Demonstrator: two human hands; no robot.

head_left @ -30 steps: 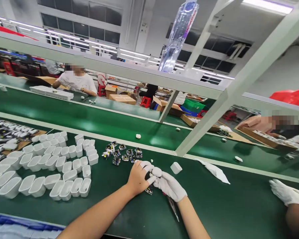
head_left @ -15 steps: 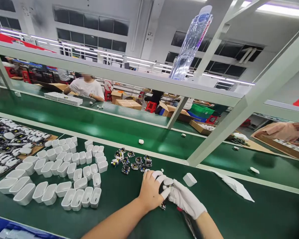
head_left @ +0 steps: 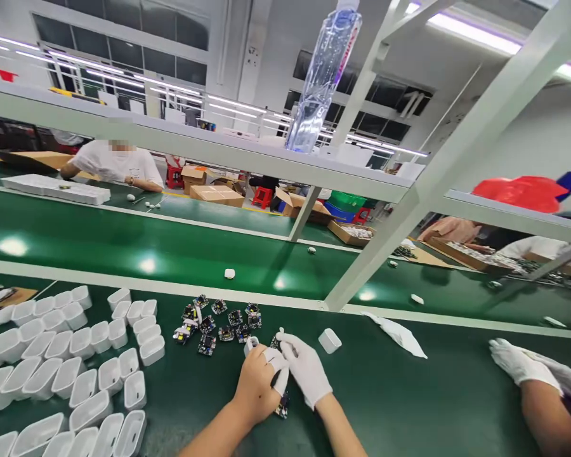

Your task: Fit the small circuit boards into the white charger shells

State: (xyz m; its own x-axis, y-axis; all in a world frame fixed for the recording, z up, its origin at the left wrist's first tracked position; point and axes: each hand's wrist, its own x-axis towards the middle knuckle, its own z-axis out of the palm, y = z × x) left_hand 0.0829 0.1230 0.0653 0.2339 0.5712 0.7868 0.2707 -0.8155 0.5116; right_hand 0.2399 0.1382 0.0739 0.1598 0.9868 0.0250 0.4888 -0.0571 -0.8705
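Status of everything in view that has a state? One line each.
left hand: fingers curled, grip contents hidden
right hand: white-gloved, grip contents unclear
white cups: open, grouped in rows
lone white cup: apart from the rows
circuit boards: uncased, clustered on the bench
white packet: lying on the bench
clear bottle: standing on the shelf
overhead light: on

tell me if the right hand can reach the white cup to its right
Probably yes: the right hand is close to the white cup and nothing visible stands between them, though that hand may hold something.
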